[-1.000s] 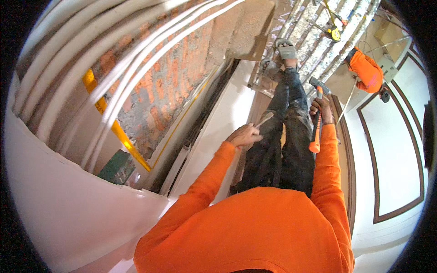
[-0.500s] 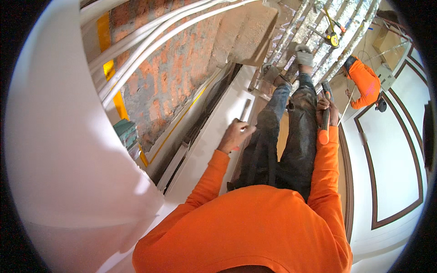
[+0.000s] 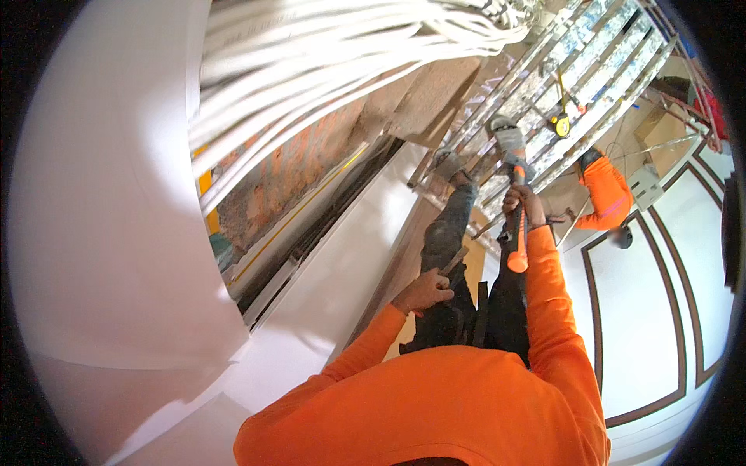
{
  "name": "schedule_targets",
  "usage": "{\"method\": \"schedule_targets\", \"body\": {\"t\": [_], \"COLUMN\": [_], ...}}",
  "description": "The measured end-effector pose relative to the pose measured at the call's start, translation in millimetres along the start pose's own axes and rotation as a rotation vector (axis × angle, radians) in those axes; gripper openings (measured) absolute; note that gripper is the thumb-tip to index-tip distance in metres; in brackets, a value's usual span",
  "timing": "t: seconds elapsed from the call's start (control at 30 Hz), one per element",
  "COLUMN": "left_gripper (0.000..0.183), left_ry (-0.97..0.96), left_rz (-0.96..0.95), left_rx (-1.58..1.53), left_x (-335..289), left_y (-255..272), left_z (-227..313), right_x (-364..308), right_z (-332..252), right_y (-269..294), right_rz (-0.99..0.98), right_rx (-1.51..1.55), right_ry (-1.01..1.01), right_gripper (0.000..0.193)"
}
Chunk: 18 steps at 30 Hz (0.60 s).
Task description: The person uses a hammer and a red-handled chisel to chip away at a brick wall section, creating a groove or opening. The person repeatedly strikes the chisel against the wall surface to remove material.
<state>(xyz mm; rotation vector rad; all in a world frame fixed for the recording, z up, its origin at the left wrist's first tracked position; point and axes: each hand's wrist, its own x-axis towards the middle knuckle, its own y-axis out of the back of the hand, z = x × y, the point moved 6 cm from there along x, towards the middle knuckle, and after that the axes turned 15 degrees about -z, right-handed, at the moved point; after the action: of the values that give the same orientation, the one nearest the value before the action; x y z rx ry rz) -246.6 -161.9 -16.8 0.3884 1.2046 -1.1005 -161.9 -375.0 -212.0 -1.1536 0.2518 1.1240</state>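
My left hand [image 3: 423,292] is closed around a chisel [image 3: 454,261], whose flat grey bar sticks out past the fingers toward my left leg. The hand covers most of the chisel's other end. Farther ahead and to the right, my right hand [image 3: 524,203] grips a hammer [image 3: 517,255] with an orange and black handle. The handle's orange end points back toward me, and the dark head lies near my right foot. Both hands are over my legs in dark trousers, with the chisel and hammer apart.
Thick white cables [image 3: 334,70] hang at upper left before an exposed brick wall [image 3: 272,182]. A white ledge [image 3: 342,241] runs beside my left arm. My feet are on metal scaffold planks [image 3: 575,70] bearing a yellow tape measure [image 3: 559,124]. A person in orange [image 3: 606,194] is below right.
My left hand and the chisel have moved from over the white ledge to over my left leg. My right hand has carried the hammer forward and left. The view has shifted, showing more cables.
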Motion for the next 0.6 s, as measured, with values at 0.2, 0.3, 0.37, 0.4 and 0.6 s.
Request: {"method": "schedule_targets", "body": {"t": [0.2,0.3,0.37,0.4,0.6], "left_gripper": [0.049,0.056,0.061,0.056,0.033], "left_ry": [-0.219,-0.253,-0.235,-0.227,-0.223], "left_rz": [0.2,0.22,0.103,0.068,-0.169], "left_rx": [-0.577,-0.707,-0.837,-0.926,-1.315], "left_x": [59,81,107,121,114], "left_y": [21,43,42,34,12], "left_z": [41,55,39,21,-8], "right_x": [-13,-3,10,14,61], "right_z": [-6,-5,-1,18,91], "right_y": [-25,-12,5,-6,22], "right_rz": [0.398,0.486,0.463,0.369,-0.02], "right_rx": [-0.936,-1.389,-2.07,-2.587,-2.798], "right_ry": [0.031,0.03,0.08,0.148,-0.474], "right_gripper": [0.016,0.02,0.017,0.018,0.023]}}
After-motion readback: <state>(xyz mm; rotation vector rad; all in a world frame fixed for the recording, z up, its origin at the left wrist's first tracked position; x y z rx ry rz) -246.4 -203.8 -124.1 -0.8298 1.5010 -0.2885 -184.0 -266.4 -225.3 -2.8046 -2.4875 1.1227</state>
